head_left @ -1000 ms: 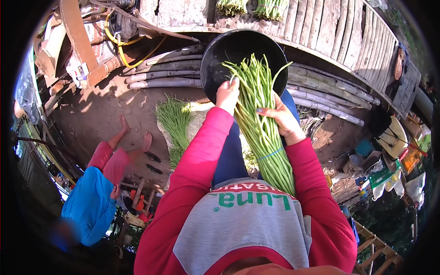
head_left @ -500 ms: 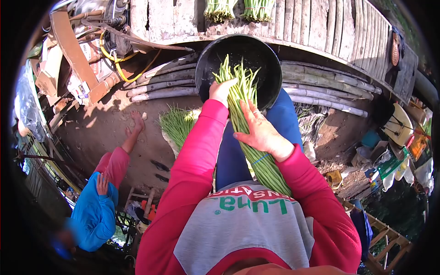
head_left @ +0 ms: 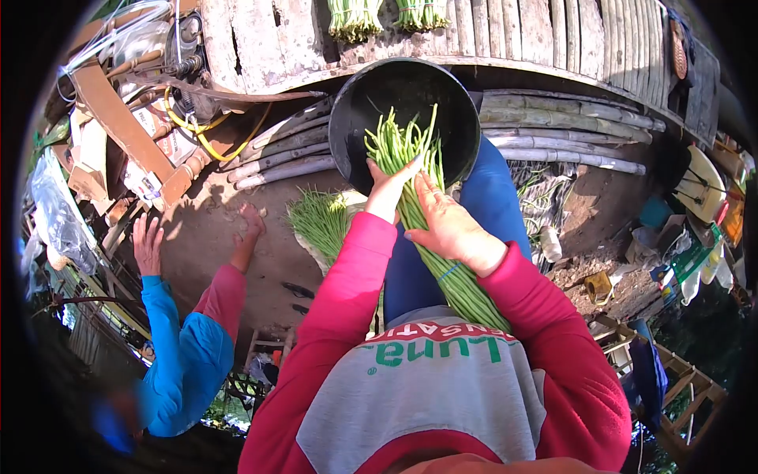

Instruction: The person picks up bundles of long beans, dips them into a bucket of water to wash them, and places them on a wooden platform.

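Observation:
A long bundle of green yardlong beans (head_left: 399, 154) lies along my lap, tied with a thin blue band, its tips reaching over a black round basin (head_left: 355, 103). My left hand (head_left: 387, 189) grips the bundle from the left side near the basin's rim. My right hand (head_left: 450, 229) lies over the bundle a little lower, fingers spread across the beans. Both sleeves are red.
Another pile of beans (head_left: 320, 225) lies on the ground to my left. Two tied bundles (head_left: 355, 17) rest on the slatted wooden platform (head_left: 553, 31). Bamboo poles (head_left: 284, 154) lie below it. A person in blue (head_left: 185, 355) sits at left, arm raised.
My right hand slid from the bundle's right side onto its top. My left hand moved down toward the basin's rim. The person in blue raised an arm.

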The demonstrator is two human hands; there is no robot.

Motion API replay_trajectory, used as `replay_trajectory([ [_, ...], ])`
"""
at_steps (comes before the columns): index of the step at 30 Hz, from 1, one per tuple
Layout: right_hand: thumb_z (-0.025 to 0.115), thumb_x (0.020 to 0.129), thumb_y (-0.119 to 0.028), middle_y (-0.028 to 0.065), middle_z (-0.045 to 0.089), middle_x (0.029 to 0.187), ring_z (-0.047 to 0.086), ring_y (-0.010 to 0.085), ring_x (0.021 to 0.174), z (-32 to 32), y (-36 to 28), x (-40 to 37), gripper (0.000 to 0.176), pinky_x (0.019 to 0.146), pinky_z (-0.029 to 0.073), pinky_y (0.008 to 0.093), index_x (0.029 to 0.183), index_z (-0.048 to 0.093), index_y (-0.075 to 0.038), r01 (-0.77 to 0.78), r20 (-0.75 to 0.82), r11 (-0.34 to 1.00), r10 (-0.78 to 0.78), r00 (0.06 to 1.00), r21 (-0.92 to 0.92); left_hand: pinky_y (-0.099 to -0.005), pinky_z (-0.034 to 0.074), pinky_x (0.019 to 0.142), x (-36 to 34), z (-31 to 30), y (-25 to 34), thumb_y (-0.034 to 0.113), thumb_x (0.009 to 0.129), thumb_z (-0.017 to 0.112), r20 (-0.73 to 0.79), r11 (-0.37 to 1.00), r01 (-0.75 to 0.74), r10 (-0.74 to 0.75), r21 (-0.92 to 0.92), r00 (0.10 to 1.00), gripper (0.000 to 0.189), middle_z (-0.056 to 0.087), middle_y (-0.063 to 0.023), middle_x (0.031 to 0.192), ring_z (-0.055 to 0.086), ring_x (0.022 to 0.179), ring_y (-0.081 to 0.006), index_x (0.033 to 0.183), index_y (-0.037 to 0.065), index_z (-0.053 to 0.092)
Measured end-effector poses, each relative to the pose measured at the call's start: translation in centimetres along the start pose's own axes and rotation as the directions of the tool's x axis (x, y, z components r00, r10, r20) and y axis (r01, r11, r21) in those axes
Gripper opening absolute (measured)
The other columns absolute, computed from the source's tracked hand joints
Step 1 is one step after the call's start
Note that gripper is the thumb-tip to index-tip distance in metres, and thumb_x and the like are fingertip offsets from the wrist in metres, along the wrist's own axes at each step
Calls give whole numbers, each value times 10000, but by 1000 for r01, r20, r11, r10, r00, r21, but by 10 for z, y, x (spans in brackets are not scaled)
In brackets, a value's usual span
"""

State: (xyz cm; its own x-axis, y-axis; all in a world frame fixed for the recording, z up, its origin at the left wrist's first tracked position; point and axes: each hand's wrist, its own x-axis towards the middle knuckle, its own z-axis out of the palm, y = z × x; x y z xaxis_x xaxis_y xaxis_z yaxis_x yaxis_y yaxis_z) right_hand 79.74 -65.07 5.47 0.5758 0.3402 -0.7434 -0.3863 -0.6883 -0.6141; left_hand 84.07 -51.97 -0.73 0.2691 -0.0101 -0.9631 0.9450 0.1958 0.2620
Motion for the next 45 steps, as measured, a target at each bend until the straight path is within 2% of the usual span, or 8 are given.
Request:
replay_trajectory([
  [4,722,823,-277,312,248,1547,379,399,1392,2,-3,-3,925,1143,347,400,1516,203,51,110,20,989,-109,994,-94,-369,558,811,44,-24,1,-67,739,698,247,998,17,-3,-57,969,632,645,-121,1106,657,970,-245,1322,22,473],
  [12,672,915,-368,312,408,1454,410,350,1378,-9,62,-17,740,1100,391,395,1439,381,67,-120,-411,953,232,882,280,-383,574,867,18,-25,-5,-84,804,608,220,949,-84,155,-303,963,533,651,-132,1133,667,1024,-265,1318,17,506],
  [16,619,936,-517,230,443,1466,414,293,1375,26,91,-38,828,1105,373,356,1476,343,47,-197,-149,737,375,915,647,-383,556,909,7,-29,0,-16,815,632,296,925,-129,243,-356,924,545,650,-126,1163,660,1052,-257,1342,15,496],
  [20,573,918,-616,125,406,1513,418,245,1362,20,91,-77,948,1126,336,346,1554,202,-20,-456,451,-55,-82,889,888,-369,549,916,0,-37,8,-15,797,648,308,902,-95,241,-422,920,535,660,-127,1185,668,1036,-238,1318,-4,527],
  [24,832,729,-172,159,323,1550,363,235,1394,1,55,-97,1157,1145,279,320,1573,57,-18,-371,388,204,-49,921,906,-382,563,877,50,-53,0,149,937,600,461,831,245,16,-500,887,300,704,-126,1066,694,955,-239,1189,-12,614],
  [38,817,675,-227,349,416,1385,493,501,1234,-39,-19,-129,1179,1038,444,443,1559,60,-38,-208,4,967,210,978,145,-429,577,613,129,-46,22,678,926,485,72,966,181,-170,-184,983,616,700,-95,922,680,728,-259,1111,116,658],
  [42,815,677,-240,321,438,1370,538,487,1178,-34,-4,-130,1161,992,475,458,1560,85,-54,-228,-91,974,227,970,-4,-544,416,1048,84,-60,21,810,889,271,398,785,324,-108,-528,911,935,576,-193,1335,554,1211,-366,1370,41,499],
  [45,820,678,-253,285,448,1379,567,463,1131,-23,12,-123,1129,949,490,464,1553,135,-55,-274,-180,959,257,949,-78,-544,323,1105,34,-60,-16,672,965,371,-38,818,127,-178,-561,983,817,417,-230,1480,453,1292,-396,1451,16,364],
])
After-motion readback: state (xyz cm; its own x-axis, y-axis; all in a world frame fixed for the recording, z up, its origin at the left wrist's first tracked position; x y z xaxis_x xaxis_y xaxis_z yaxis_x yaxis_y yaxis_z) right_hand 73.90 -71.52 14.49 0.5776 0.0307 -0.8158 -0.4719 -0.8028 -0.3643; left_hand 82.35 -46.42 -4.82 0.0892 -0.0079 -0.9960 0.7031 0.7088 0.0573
